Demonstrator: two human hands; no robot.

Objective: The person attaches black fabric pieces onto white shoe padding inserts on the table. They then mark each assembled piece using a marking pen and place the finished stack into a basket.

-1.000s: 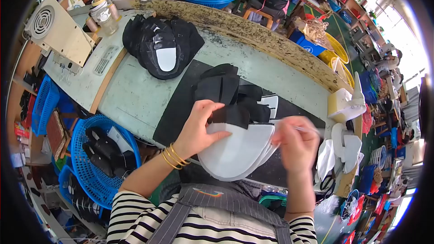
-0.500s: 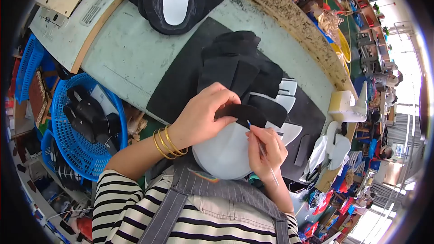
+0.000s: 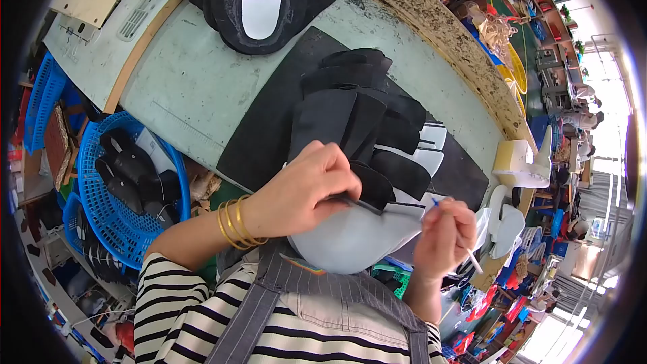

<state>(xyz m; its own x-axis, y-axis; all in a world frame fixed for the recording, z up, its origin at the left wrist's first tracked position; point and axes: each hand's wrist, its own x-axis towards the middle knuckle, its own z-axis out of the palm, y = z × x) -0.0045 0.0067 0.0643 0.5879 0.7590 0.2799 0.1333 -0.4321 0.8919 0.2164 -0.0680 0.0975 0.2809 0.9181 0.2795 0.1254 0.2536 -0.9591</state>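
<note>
My left hand (image 3: 317, 185), with gold bangles at the wrist, is closed with its fingertips pinched on the edge of a white cut piece (image 3: 344, 243) that lies in front of my apron. A dark edge shows under those fingers. In my right hand (image 3: 445, 236), to the right of the piece, is a thin white pen (image 3: 470, 256) with a blue tip; the fingers are closed round it. Beyond both hands, overlapping black cut pieces (image 3: 330, 118) lie fanned out, several with white parts (image 3: 431, 138), on a dark mat (image 3: 263, 125).
Another stack of black pieces with a white panel (image 3: 261, 17) sits at the table's back. At the left stands a blue basket (image 3: 87, 189) with black parts inside. A cream tape dispenser-like object (image 3: 515, 162) and white pieces (image 3: 505, 222) are at the right edge.
My right hand has moved right with the pen, away from the black piece. My left hand has turned over slightly, and the white piece has shifted and stretches further right.
</note>
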